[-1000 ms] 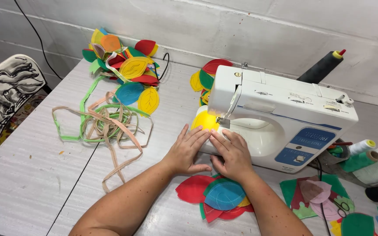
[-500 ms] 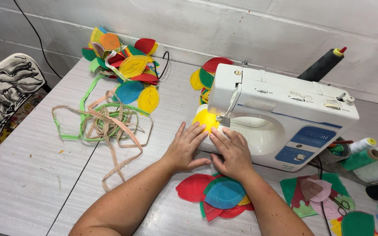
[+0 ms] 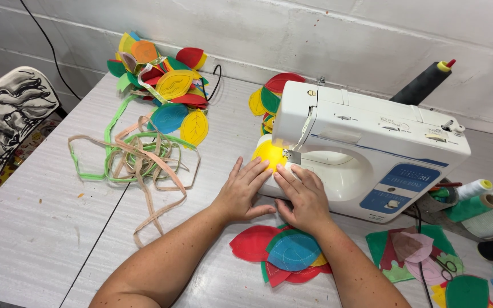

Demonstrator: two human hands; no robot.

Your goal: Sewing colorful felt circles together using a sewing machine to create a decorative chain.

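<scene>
Head view: both hands' grips spread flat on lit yellow felt piece [image 3: 268,154], seemingly leaf-shaped.

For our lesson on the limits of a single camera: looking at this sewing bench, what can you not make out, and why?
Head view only:
- Needle: hidden behind the white sewing machine head.
- Yellow felt leaf piece: mostly covered by the left hand, right hand and machine.
- Stack of felt leaves near the wrists: lower layers overlapped.
- Green felt pieces: cut by the frame's lower right edge.
- Control panel markings: too small.
</scene>
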